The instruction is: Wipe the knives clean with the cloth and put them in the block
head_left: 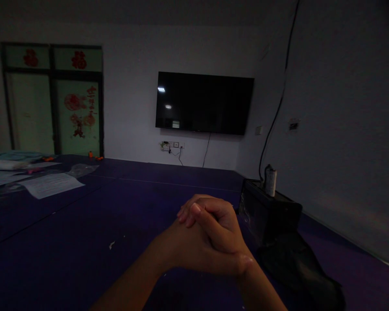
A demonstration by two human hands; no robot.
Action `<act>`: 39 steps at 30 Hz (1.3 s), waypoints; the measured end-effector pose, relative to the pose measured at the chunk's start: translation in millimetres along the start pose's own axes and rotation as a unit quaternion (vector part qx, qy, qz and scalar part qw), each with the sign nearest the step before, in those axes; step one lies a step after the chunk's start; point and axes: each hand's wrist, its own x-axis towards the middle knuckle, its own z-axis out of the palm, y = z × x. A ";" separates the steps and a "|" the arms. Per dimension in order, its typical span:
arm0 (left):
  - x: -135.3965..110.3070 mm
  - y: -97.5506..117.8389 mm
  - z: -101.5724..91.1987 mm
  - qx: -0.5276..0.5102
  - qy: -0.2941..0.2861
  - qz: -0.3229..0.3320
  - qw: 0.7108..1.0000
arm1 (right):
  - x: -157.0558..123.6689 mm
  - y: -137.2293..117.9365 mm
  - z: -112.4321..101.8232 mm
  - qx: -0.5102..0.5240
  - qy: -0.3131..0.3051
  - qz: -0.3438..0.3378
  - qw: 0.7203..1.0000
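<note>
A broad, dark purple counter (132,207) runs back to a pale wall (129,86) in a dim room. A black television (202,103) hangs there, showing reflected lights, with sockets (174,144) and thin cords below it. To the left are glazed doors (29,112) bearing red characters (79,59). A long cable (275,116) hangs along the right-hand wall (337,142) and comes down behind a black box.

That box (256,211) stands on the counter just right of the hands; its inside is hidden. A pale can (271,182) stands upright on top, its contents hidden too. Dark cloth (301,268) lies against the box's near side. At the far left, a clear plastic bag (82,169) lies crumpled beside a printed sheet (52,185), its contents too dim to tell. Small orange things (90,154) sit near the doors.

Above the counter, the left hand (192,248) and right hand (227,235) are clasped together: the right fingers curl over the left's back, and the left thumb rests on the right wrist.
</note>
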 end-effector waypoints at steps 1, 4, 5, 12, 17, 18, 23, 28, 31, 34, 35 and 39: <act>-0.1 -0.7 0.5 0.002 0.000 0.004 1.000 | 0.3 -0.6 0.1 -0.003 -0.001 0.000 1.000; -0.9 -2.7 2.5 0.002 -0.003 0.007 1.000 | 0.9 -1.5 0.7 -0.009 -0.001 0.001 1.000; -1.2 -3.2 2.9 0.002 -0.003 0.006 1.000 | 0.9 -1.5 0.8 -0.011 0.000 0.003 1.000; -2.4 -3.1 0.4 0.013 -0.011 0.016 1.000 | 0.2 -0.6 1.0 -0.004 -0.006 0.007 1.000; -1.3 -2.0 -1.7 0.023 -0.019 0.041 0.999 | 0.6 -0.3 1.2 -0.007 -0.009 0.007 1.000; -1.0 -1.6 -2.0 0.026 -0.022 0.043 0.998 | 0.6 -0.2 1.0 -0.008 -0.008 0.007 1.000; -0.7 -1.2 -1.9 0.036 -0.034 0.038 0.998 | -0.2 -0.4 0.4 -0.007 -0.008 0.011 1.000; -2.2 -1.8 -1.0 0.045 -0.021 0.033 0.998 | -0.3 -1.8 1.8 -0.001 -0.006 0.005 1.000; -2.6 -0.9 -1.9 0.050 -0.028 0.039 0.998 | -0.4 -2.1 2.0 0.000 -0.009 0.010 1.000; -1.8 -0.3 -2.6 0.055 -0.033 0.045 0.997 | -1.0 -1.4 1.4 0.008 -0.012 0.013 1.000; -1.4 -0.3 -2.6 0.056 -0.031 0.049 0.997 | -1.2 -0.9 1.1 0.010 -0.016 0.011 1.000; -1.1 0.5 -3.3 0.036 -0.030 0.051 0.998 | -1.7 1.1 -1.0 0.012 -0.038 -0.009 0.999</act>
